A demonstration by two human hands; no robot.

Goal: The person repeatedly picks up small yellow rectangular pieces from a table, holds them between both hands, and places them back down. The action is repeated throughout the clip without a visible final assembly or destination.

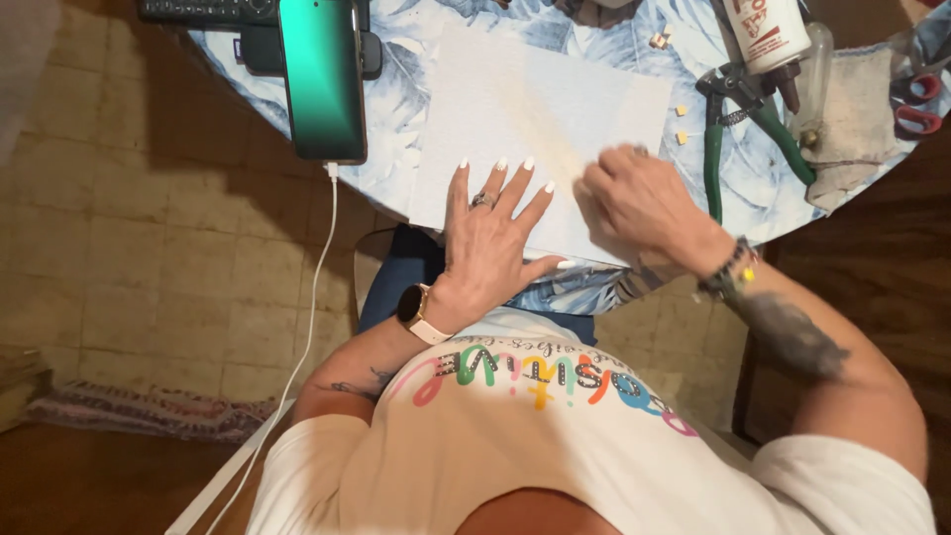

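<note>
Round table (pixel 396 109) with a blue-and-white leaf-print cover fills the top of the view; its curved near edge runs just above the person's lap. Beige tiled floor (pixel 149 218) lies open on the left, dark wood floor at the right edge, a striped rug (pixel 139 411) at lower left.

White rectangular sheet (pixel 535 119) lies flat at mid-table, tilted slightly, near edge overhanging or meeting the table rim. Surface looks matte, faintly textured, like thin foam or fabric; a pale tan smear runs diagonally across it. Can't tell the exact material.

Left hand (pixel 490 233) is pressed flat on the sheet's near part, fingers spread wide, white-painted nails, ring on one finger, grasping nothing. Watch with a pale strap sits on that wrist. Right hand (pixel 634 203) is on the sheet's right near corner, fingers curled in loosely; motion-blurred, so whether it grips anything can't be told. Beaded bracelet on that wrist.

Clutter hems the sheet in:
- left: smartphone (pixel 322 74) with green-glowing screen, white charging cable (pixel 322 287) dropping off the table edge; dark remote-like keypad (pixel 208 10) beyond it
- right: green-handled pliers (pixel 738 129), glue bottle (pixel 768 35), grey cloth (pixel 857 119), red-handled scissors (pixel 916 104)
- small tan bits (pixel 681 124) just beside the sheet's right edge

Free table room is mostly the sheet itself.
</note>
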